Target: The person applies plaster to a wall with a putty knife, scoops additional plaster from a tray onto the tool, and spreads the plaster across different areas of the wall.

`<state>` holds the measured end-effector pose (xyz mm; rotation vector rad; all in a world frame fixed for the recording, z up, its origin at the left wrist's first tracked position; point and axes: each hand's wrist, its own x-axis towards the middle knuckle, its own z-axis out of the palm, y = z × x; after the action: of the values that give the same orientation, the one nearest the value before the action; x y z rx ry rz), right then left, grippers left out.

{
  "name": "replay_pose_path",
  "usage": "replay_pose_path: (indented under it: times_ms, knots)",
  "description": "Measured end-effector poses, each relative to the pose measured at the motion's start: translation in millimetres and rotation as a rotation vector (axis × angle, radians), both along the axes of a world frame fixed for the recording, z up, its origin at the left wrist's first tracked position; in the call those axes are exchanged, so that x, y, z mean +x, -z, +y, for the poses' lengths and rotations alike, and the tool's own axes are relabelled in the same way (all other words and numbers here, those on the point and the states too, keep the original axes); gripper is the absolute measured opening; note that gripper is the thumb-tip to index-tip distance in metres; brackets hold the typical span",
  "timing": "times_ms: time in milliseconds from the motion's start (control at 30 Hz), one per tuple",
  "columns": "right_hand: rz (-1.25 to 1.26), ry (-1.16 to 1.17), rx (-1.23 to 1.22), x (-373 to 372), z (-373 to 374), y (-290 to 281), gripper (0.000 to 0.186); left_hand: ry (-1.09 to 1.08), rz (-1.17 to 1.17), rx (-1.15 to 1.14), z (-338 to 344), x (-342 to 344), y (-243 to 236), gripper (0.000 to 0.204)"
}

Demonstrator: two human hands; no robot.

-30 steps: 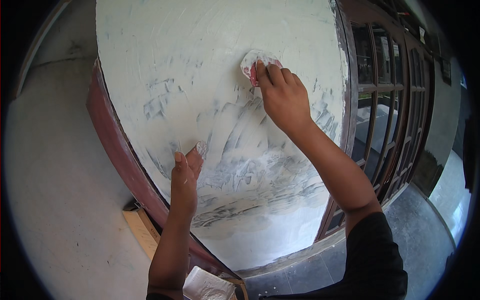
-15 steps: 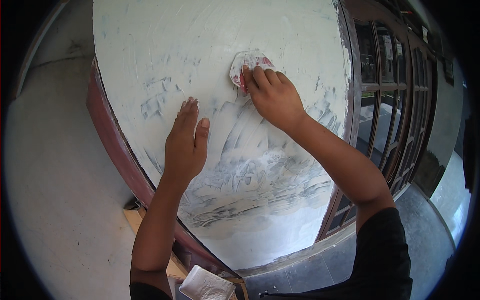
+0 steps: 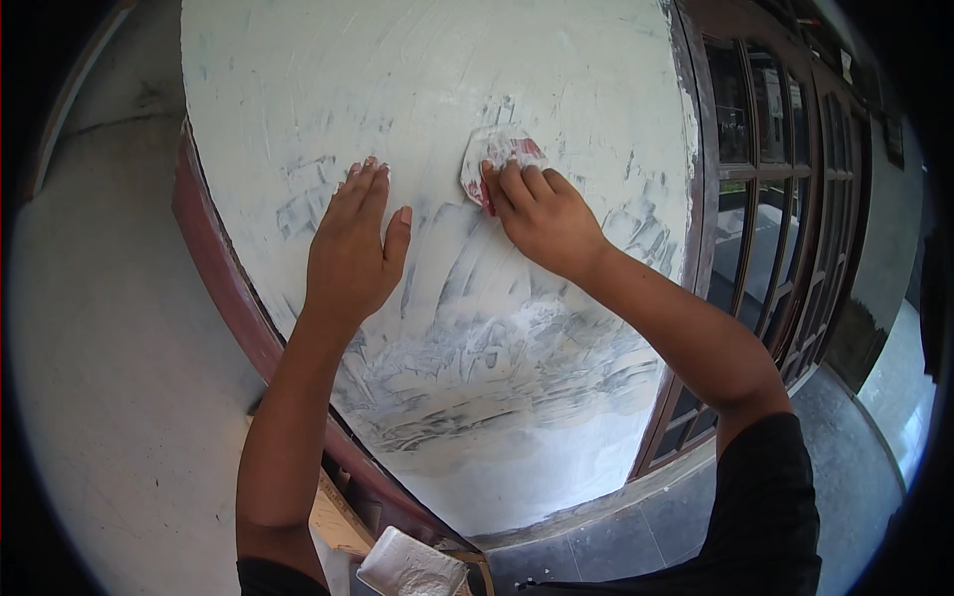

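Note:
My right hand [image 3: 549, 214] grips a thin scraper [image 3: 475, 167], red and smeared with white filler, and holds it flat against the wall panel [image 3: 427, 79]. Bent fingers press the scraper's face, partly hiding it. My left hand [image 3: 350, 248] is open to its left, fingers stretched upward and thumb apart, with white residue on the fingertips. It lies at or very near the wall; contact is hard to tell. Whitish filler coats the panel, with grey streaks showing through around and below both hands.
A reddish-brown wooden frame [image 3: 214, 223] edges the panel on the left, beside a plain wall [image 3: 119, 328]. Dark framed glass panes [image 3: 750, 199] stand on the right. A white-coated block or container [image 3: 412, 566] sits at the bottom, above grey floor tiles [image 3: 616, 541].
The scraper and my right hand have slid slightly down the wall. My left hand has shifted up and to the left, its fingers still extended.

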<state>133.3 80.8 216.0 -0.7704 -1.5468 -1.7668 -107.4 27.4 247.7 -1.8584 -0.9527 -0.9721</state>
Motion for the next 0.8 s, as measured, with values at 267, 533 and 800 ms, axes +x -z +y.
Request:
replay_pose_path:
  times_ms: [267,533,800]
  knots:
    - [0.1,-0.174,-0.089,1,-24,-20,0.046,-0.02,0.012,-0.011,-5,-18,-1,0.044]
    - [-0.066,-0.21,-0.09,0,-13,30,0.04,0.087,0.108,0.032,-17,-10,0,0.042]
    - [0.115,-0.102,-0.075,22,0,-17,0.048,0.095,0.133,0.004,-12,6,3,0.04]
